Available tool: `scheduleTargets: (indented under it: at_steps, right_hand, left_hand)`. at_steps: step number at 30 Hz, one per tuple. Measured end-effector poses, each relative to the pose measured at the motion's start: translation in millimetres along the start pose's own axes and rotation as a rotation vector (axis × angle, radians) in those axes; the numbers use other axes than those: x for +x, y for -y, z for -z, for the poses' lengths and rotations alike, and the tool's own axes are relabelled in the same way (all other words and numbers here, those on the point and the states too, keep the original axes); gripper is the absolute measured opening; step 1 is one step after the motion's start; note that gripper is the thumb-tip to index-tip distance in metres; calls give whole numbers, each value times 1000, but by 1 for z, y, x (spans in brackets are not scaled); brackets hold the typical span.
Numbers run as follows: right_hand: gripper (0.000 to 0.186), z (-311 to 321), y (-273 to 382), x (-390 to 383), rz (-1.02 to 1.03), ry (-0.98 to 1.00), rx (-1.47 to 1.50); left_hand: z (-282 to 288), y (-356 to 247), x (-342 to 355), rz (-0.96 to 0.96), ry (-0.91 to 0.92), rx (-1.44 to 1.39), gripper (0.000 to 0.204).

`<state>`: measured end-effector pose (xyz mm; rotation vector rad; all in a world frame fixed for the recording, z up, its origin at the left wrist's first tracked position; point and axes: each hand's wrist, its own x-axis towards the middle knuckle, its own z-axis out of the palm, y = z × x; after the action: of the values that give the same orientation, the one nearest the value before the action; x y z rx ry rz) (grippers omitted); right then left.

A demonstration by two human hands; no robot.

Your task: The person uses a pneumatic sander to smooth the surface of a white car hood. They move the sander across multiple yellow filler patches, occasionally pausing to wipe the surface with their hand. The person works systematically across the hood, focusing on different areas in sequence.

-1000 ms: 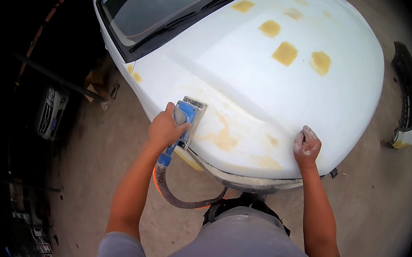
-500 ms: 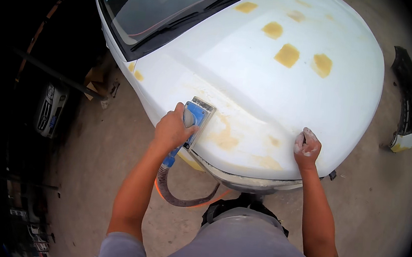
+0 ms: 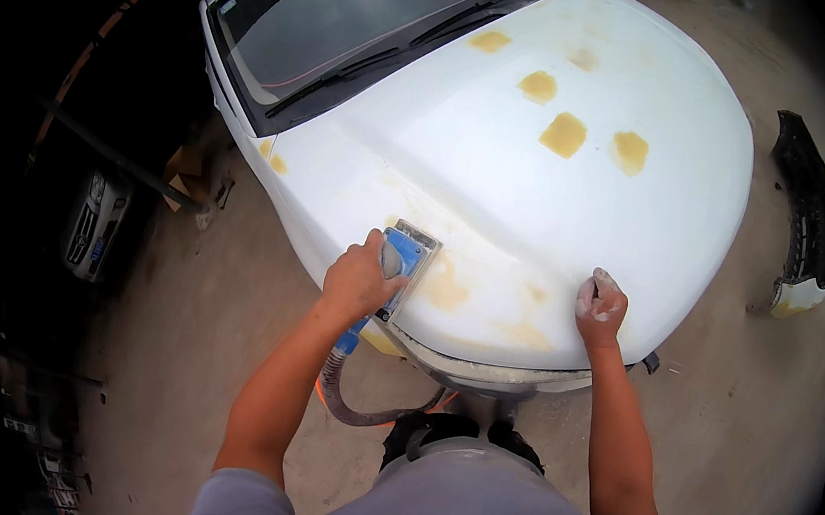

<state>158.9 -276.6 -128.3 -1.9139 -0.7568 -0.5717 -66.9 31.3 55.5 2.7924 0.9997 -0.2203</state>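
head view: blue sander [image 3: 412,254] mid-frame, on white car [image 3: 587,226], long axis steep, lower left to upper right. left hand [image 3: 358,280] nearer, gripping it from left; right hand [image 3: 601,308] right of centre, well apart, curled closed, nothing visible inside.

The left hand [image 3: 362,278] is gripping a blue sander [image 3: 411,255], which is lying against a white car [image 3: 466,132] and trailing a ribbed hose [image 3: 341,407]. The right hand [image 3: 601,308], dusted white, is curling inward near the car's front edge.
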Motion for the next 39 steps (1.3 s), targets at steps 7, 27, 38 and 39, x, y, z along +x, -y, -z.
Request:
scheduleTargets:
  at_steps: [7,27,38,39]
  right_hand:
    - [51,24,67,-20,-538,345,461]
    - [103,-279,531,-243,62,845,513]
    - [124,-364,574,-169,-396,602,106]
    - [125,-366,579,-156,-456,650,116]
  left_hand:
    - [-20,30,-60,-101,-105,-251,71]
    - [-58,391,-185,226,-411,-1057,77]
    - [-13,428,-153,-85,-275,-1077,92]
    - [-16,436,-144,-92,-269,-1089,92]
